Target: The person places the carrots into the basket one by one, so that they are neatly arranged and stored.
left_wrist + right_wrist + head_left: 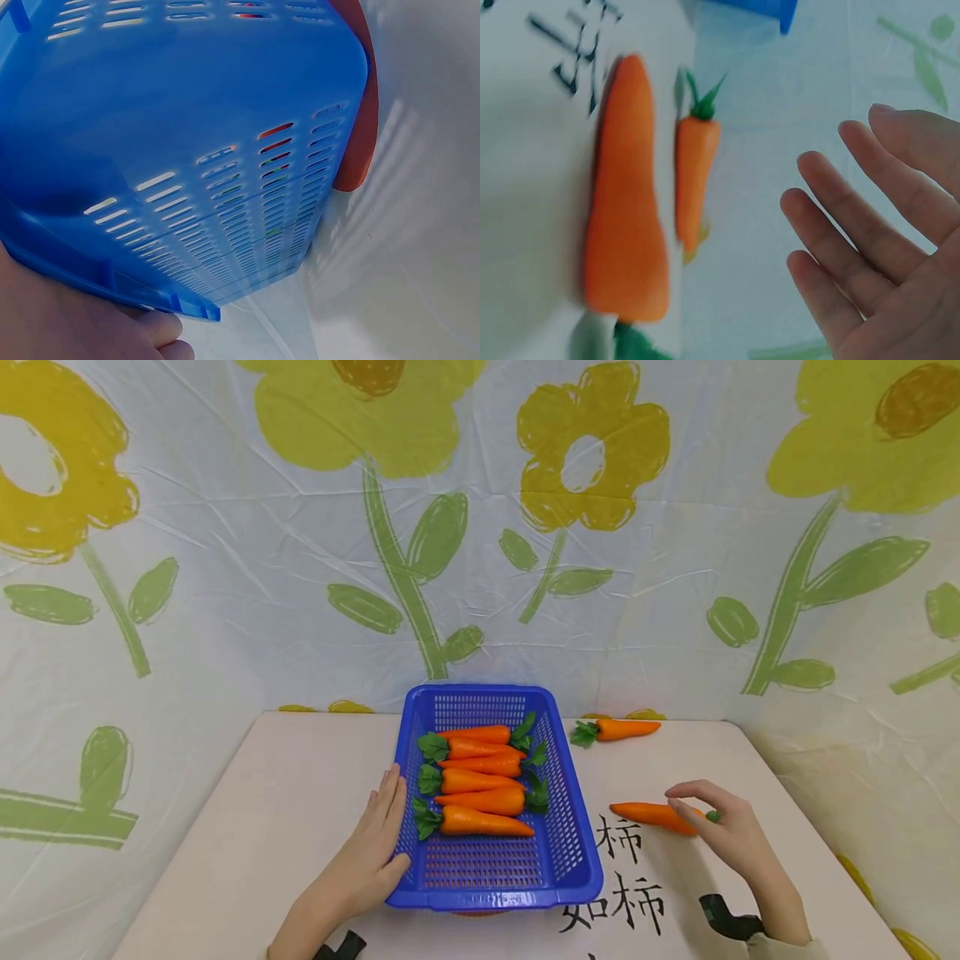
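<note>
A blue basket holds several orange carrots with green tops, lying crosswise in a column. My left hand rests along the basket's left rim with its fingers straight; the left wrist view shows the hand at that rim from below. To the right, my right hand hovers over a loose carrot, overlapping its leafy end in the head view. In the right wrist view the fingers are spread and hold nothing, and the loose carrot lies beside them on the table.
Another carrot lies at the table's back edge, right of the basket. A reddish-brown piece shows under the basket. Black characters mark the pale tabletop. A flower-printed curtain hangs behind.
</note>
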Motion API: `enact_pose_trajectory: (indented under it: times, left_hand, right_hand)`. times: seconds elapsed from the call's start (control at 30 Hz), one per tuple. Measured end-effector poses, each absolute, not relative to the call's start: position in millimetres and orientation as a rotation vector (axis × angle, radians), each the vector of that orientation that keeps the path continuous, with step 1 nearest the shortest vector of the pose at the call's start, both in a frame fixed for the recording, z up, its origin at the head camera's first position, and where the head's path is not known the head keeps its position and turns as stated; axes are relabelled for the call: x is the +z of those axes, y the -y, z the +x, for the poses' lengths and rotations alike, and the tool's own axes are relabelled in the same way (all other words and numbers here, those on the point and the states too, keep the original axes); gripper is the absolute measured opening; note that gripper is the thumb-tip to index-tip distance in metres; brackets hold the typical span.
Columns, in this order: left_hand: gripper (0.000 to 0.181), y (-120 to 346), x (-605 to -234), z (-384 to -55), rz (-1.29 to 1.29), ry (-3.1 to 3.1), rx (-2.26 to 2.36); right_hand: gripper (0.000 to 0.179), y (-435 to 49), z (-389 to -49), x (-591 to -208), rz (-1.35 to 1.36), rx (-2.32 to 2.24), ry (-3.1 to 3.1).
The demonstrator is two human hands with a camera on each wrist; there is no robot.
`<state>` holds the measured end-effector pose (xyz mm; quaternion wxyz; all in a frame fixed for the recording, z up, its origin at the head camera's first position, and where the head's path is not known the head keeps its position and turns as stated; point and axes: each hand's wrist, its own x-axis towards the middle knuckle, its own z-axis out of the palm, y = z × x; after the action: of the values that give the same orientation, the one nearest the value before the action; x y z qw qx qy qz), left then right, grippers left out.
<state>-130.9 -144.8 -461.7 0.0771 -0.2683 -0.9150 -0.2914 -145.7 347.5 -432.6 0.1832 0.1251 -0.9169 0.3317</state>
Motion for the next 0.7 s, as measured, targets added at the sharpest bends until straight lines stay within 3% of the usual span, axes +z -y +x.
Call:
enact_pose_trajectory:
  times: [0.33,0.7]
  left_hand:
    - [0.090,144.9,-462.1,-130.6,-0.795,2.746,-0.877]
    - [0.091,145.8,-464.7,-130.9,-0.809,2.743,-0.879]
  right_hand:
    - [0.020,-398.9,-143.0,-455.8,0.179,1.072,2.575]
    - [0.031,-415.7,-150.6,-484.0,0.146,1.319,2.590]
